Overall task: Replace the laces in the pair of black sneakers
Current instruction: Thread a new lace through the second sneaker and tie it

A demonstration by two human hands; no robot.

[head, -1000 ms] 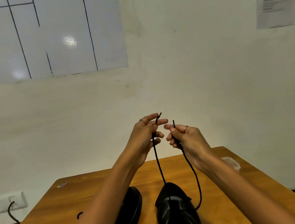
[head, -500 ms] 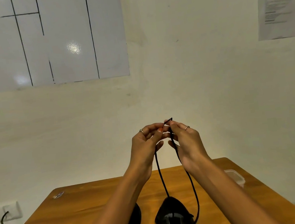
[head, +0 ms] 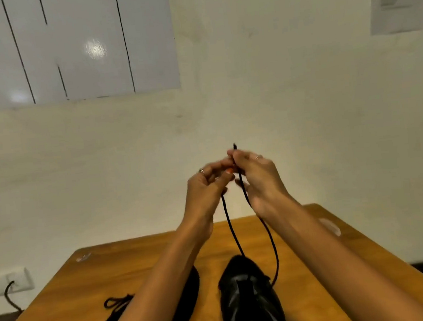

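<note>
Black lace [head: 229, 221] rises from the shoe [head: 250, 301]; left hand [head: 206, 190] and right hand [head: 259, 181] each pinch an end. Match the tips, keeping even tension.

Bare forearms, no sleeves. Left hand [head: 204, 187]: ring on finger, orange-painted thumbnail. Right hand [head: 261, 178]: ring on finger.

Black lace [head: 246, 196] pinched up between left hand [head: 203, 190] and right hand [head: 260, 178]. Orange polish on a left-hand nail. Below the hands, black sneaker [head: 250, 298] with grey streaks, on an orange-brown wooden table [head: 127, 265]. Left of the left forearm, a second black sneaker [head: 190, 281] and a loose black lace [head: 115, 302]. Beyond the hands, cream wall [head: 290, 98]; up left, whiteboard [head: 73, 44] ruled with black lines.
</note>
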